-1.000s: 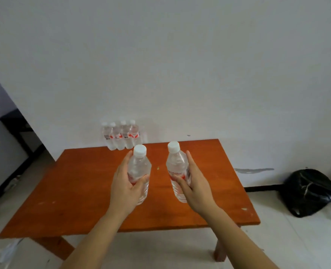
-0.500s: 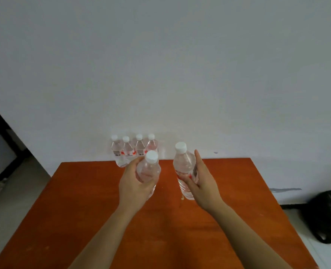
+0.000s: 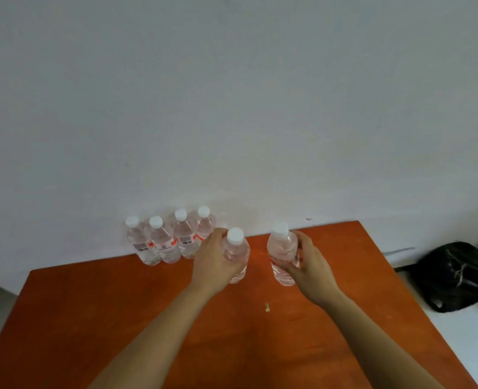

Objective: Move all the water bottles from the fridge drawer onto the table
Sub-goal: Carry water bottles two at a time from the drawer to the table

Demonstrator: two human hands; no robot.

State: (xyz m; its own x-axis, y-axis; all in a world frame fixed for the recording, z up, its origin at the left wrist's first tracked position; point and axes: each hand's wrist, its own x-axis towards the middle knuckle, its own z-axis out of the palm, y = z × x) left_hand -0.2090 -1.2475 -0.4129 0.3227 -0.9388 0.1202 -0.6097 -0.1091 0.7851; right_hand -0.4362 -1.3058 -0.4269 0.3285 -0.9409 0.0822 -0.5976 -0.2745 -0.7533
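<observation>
Left hand (image 3: 216, 262) and right hand (image 3: 308, 262) each grip an upright water bottle, left bottle (image 3: 236, 258) just right of the four-bottle row (image 3: 170, 240) on the orange tabletop (image 3: 92, 318).

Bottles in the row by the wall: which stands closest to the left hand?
The rightmost of the four, right beside the left hand; the other three stand farther left.

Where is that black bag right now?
In the head view, the black bag lies on the floor at the right, just past the orange table's right edge.
</observation>
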